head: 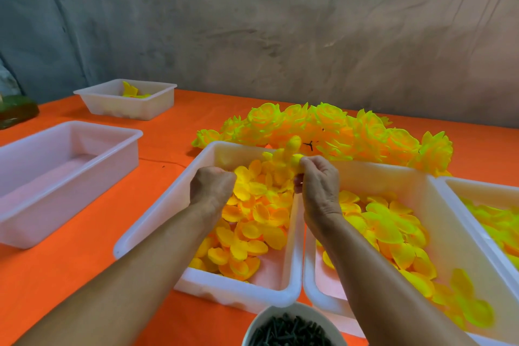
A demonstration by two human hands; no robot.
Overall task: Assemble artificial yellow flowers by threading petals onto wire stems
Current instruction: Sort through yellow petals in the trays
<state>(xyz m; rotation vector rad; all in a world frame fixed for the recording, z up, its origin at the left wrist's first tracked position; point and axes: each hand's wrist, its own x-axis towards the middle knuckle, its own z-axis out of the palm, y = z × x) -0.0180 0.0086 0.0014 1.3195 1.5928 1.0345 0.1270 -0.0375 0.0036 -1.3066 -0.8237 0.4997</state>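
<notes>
Hands meet above the petal tray (157, 206) at the six o'clock centre of an orange table; the right hand (318, 185) pinches a half-built yellow flower (289, 154), likely steadying it for another petal; the left hand (212, 187) is curled, its contents hidden; finished flowers (331, 128) are heaped at twelve o'clock, out of the way; a bowl of dark stems (289, 331) waits nearest the body.

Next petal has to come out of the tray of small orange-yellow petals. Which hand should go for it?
Left, probably. The left hand sits curled right over the small-petal tray, apparently holding nothing, though its fingertips are hidden. The right hand is pinching the half-built flower.
</notes>
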